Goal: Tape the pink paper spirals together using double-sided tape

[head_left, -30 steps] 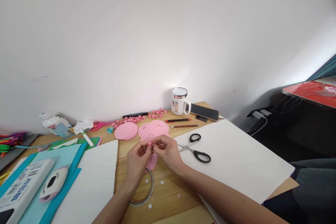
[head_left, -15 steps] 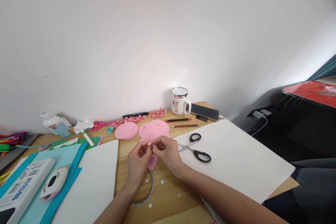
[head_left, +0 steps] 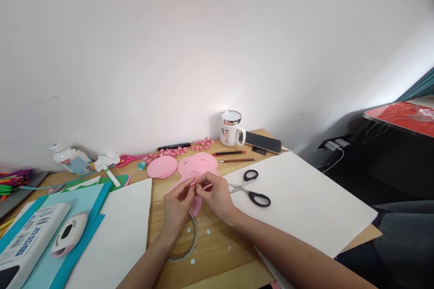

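Note:
My left hand [head_left: 177, 200] and my right hand [head_left: 214, 195] meet over the wooden table, fingertips pinched together on a small piece of pink paper [head_left: 194, 182], mostly hidden by the fingers. Behind and beneath them lie cut pink paper sheets [head_left: 203, 162] with round openings. A stack of pink paper circles [head_left: 162, 167] is at their left. Small rolled pink paper pieces [head_left: 172, 151] form a heap further back. Below my left hand rests a roll of tape [head_left: 194, 239], with little white squares [head_left: 193, 261] around it. Black-handled scissors [head_left: 251, 188] lie open to the right.
A white mug [head_left: 231, 130] stands by the wall beside a phone [head_left: 262, 142]. White paper [head_left: 305, 203] covers the right side. At left are more white paper [head_left: 115, 235], a white box [head_left: 34, 239], teal sheets [head_left: 81, 198] and a bottle [head_left: 71, 158] on its side.
Both hands stay together at the same spot, with fingertips shifted slightly around the pink paper, which shows less now. The whole view has moved a little.

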The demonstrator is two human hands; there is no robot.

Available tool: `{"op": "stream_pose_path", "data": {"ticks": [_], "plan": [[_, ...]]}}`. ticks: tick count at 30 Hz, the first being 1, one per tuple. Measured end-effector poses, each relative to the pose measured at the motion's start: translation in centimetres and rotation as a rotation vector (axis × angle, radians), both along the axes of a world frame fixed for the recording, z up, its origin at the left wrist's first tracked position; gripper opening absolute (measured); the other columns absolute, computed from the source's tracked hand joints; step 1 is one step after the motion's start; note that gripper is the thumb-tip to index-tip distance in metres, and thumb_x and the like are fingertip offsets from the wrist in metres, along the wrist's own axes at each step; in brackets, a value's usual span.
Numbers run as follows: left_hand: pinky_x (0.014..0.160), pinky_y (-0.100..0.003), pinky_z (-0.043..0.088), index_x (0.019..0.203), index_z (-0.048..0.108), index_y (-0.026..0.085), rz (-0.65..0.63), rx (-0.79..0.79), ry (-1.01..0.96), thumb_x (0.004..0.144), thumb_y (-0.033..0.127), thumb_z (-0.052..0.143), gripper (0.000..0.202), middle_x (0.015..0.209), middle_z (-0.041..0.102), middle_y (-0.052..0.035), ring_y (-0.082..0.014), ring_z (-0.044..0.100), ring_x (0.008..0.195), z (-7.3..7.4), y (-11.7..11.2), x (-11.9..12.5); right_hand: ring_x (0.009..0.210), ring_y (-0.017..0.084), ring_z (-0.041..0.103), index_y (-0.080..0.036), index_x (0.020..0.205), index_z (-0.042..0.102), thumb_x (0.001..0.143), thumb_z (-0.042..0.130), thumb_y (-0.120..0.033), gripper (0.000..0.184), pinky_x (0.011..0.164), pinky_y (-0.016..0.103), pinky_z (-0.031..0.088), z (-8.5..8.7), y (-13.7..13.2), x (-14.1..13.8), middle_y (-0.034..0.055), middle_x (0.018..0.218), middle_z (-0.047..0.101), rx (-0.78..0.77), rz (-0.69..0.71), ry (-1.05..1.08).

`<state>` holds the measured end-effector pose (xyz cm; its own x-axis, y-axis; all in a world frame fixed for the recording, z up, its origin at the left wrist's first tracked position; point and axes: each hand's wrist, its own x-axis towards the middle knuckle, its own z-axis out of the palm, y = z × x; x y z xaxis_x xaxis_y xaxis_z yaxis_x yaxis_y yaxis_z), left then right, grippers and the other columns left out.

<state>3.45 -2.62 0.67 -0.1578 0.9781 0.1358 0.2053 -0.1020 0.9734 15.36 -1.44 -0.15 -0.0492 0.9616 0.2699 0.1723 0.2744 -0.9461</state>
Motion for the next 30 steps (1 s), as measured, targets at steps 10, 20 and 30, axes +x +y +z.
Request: {"op": "stream_pose_path", "data": {"ticks": [10,20,30], "plan": [[0.066,-0.031,0.055,0.09,0.071,0.017,0.041,-0.005,-0.018,0.063,0.026,0.067,0.028,0.08,0.073,-0.0061,-0.0197,0.067,0.067,0.8,0.9,-1.4,0.058,0.008,0.052,-0.018,0.084,0.062,0.073,0.058,-0.021,0.013,0.052,0.018,0.043,-0.4,0.6,0.4,-0.0001,0.076,0.058,0.059,0.133,-0.031],[0.058,-0.03,0.054,0.093,0.069,0.015,0.143,0.025,0.031,0.066,0.029,0.064,0.031,0.061,0.07,-0.0035,-0.0179,0.065,0.057,0.4,1.7,-2.7,0.082,0.01,0.057,-0.023,0.077,0.069,0.071,0.066,-0.023,0.007,0.068,0.017,0.047,1.1,0.0,1.9,0.0013,0.103,0.05,0.267,0.891,-0.516],[0.053,-0.026,0.053,0.094,0.068,0.013,0.015,-0.109,-0.16,0.063,0.03,0.068,0.035,0.085,0.072,-0.0099,-0.0206,0.067,0.065,0.7,1.4,-2.2,0.081,0.012,0.054,-0.025,0.088,0.065,0.078,0.059,-0.024,0.012,0.066,0.02,0.05,4.7,0.3,1.9,0.0027,0.094,0.051,0.278,0.745,-0.398]]}}
